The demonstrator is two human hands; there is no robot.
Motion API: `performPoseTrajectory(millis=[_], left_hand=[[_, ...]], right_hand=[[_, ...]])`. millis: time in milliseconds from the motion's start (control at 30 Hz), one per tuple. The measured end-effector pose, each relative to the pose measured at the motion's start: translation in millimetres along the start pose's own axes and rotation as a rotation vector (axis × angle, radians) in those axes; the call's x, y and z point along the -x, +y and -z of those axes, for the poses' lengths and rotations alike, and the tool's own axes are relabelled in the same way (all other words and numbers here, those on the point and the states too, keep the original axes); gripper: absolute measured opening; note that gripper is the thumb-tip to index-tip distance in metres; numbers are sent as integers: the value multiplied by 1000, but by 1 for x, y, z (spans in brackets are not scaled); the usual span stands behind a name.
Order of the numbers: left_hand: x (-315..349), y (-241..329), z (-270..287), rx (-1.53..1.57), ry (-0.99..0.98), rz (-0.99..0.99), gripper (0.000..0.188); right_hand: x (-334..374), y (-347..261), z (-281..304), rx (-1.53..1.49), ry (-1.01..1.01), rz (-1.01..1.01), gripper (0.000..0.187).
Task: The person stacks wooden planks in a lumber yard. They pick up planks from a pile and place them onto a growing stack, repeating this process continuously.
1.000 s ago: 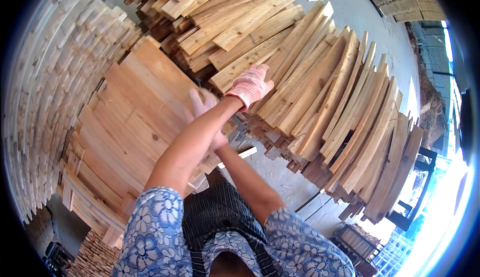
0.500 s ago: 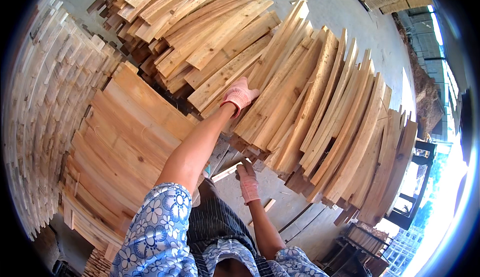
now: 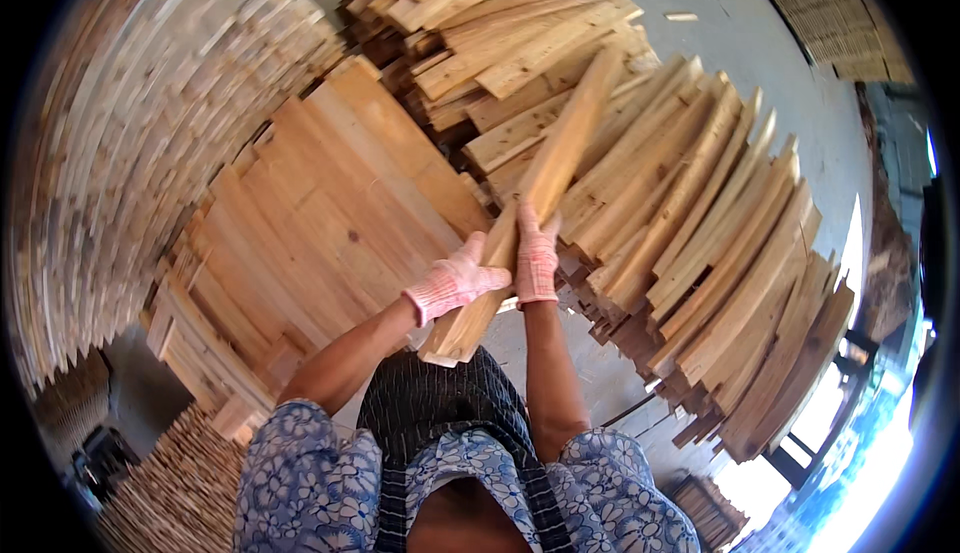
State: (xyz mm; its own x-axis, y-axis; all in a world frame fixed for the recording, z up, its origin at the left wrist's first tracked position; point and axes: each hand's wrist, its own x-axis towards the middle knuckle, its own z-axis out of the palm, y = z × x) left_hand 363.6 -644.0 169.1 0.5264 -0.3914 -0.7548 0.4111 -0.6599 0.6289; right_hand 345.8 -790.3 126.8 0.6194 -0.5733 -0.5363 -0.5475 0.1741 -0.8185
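Observation:
A long wooden plank point(image 3: 568, 143) slants in front of my body, its near end low and its far end above the pile to the right. My left hand point(image 3: 458, 279), in a pale pink knitted glove, is closed round its left side near the lower end. On the other side, my right hand point(image 3: 537, 255), gloved alike, grips it a little higher up. Whether a second board lies under the plank, I cannot tell. Just right of the plank is a pile of loose planks point(image 3: 690, 223), fanned side by side. A stack of flat boards point(image 3: 330, 213) lies left of my hands.
Tall, tightly packed wood stacks point(image 3: 170, 123) rise along the left. More loose planks point(image 3: 510, 43) lie heaped at the far middle. A grey concrete floor point(image 3: 720, 28) shows behind the piles, with a corrugated stack point(image 3: 835, 13) at the far right.
My left hand has come back from the pile with a plank. My right hand has risen from below and now grips it too. The view has turned, shifting the piles rightward.

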Motion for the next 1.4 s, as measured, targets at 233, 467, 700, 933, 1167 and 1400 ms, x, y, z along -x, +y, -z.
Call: performPoseTrajectory(millis=[233, 467, 700, 933, 1167, 1400], left_hand=[[37, -58, -81, 100, 61, -161, 52], [96, -159, -82, 71, 271, -440, 54], [221, -385, 119, -218, 1331, 821, 76], [208, -466, 163, 203, 1156, 1009, 122], [227, -502, 156, 92, 1388, 789, 111], [193, -491, 191, 12, 1160, 1081, 111]], right_hand=[[10, 17, 28, 189, -182, -68, 99], [77, 14, -38, 410, -545, 74, 93], [102, -8, -181, 1489, -1110, 901, 91], [50, -21, -357, 1872, -1162, 1395, 84], [45, -21, -392, 1948, -1196, 1461, 87], [14, -7, -410, 1728, -1232, 1668, 90]])
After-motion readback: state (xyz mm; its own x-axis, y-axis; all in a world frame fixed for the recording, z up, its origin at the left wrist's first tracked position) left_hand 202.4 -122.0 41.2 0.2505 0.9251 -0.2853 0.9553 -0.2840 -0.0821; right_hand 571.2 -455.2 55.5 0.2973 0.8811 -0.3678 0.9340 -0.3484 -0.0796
